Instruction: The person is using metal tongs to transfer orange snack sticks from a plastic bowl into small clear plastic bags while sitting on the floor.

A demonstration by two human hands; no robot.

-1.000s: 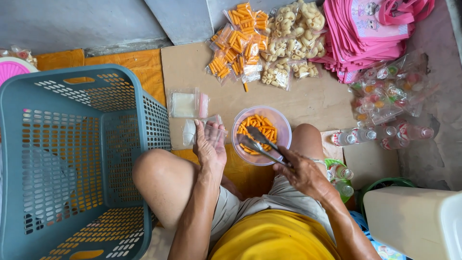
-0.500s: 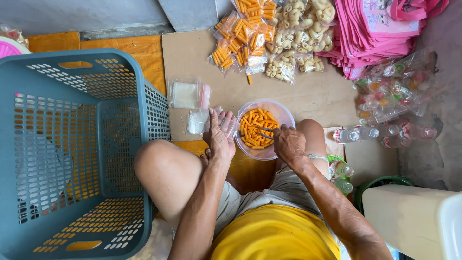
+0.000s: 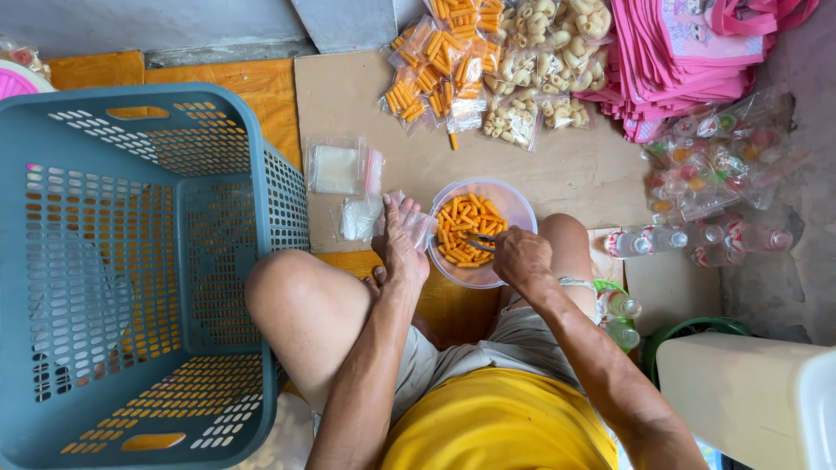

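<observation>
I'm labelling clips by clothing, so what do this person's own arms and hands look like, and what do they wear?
Both arms are bare to above the elbow, with no sleeves, gloves, rings or watch visible on the left hand or right hand. Lower in the head view are a yellow top and grey shorts.

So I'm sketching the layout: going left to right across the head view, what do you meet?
Blue basket → left hand holding a small clear bag → bowl of orange snacks → right hand → small bottles.

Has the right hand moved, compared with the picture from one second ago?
Yes. The right hand was below the clear bowl, over the knee; now it is at the bowl's rim, its tongs reaching into the orange snacks.
</observation>
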